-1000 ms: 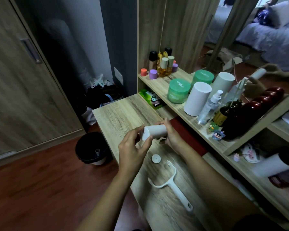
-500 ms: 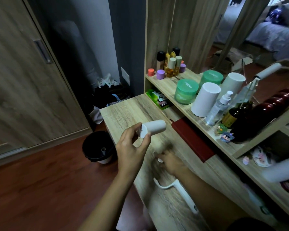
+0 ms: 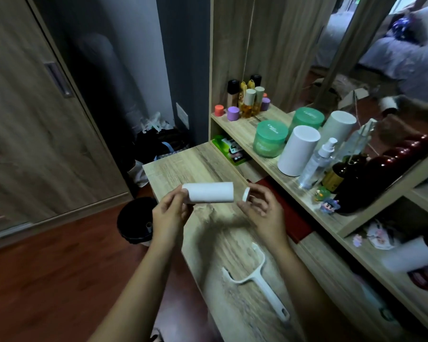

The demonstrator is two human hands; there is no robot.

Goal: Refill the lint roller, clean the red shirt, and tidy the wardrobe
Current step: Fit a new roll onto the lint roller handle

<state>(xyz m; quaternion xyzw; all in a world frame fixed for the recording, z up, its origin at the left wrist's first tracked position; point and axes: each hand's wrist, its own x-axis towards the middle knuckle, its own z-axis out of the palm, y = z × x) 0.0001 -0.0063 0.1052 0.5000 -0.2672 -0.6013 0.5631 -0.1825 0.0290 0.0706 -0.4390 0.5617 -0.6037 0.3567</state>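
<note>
My left hand (image 3: 169, 214) holds a white lint roll refill (image 3: 209, 192) by its left end, lying sideways above the wooden desk (image 3: 173, 169). My right hand (image 3: 263, 213) pinches a small white round end cap (image 3: 245, 194) just off the roll's right end, a small gap between them. The empty white lint roller handle (image 3: 258, 280) lies on the desk nearer to me, its fork pointing away from me. No red shirt is in view.
A shelf (image 3: 265, 159) to the right carries green jars (image 3: 269, 138), white cylinders (image 3: 298, 150), a spray bottle (image 3: 316, 164) and dark bottles. A red book (image 3: 292, 211) lies under it. A black bin (image 3: 134, 219) stands on the floor left of the desk, by the wardrobe door (image 3: 35, 124).
My right hand picked the small cap off the desk and brought it up to the roll's right end. My left hand turned the roll sideways.
</note>
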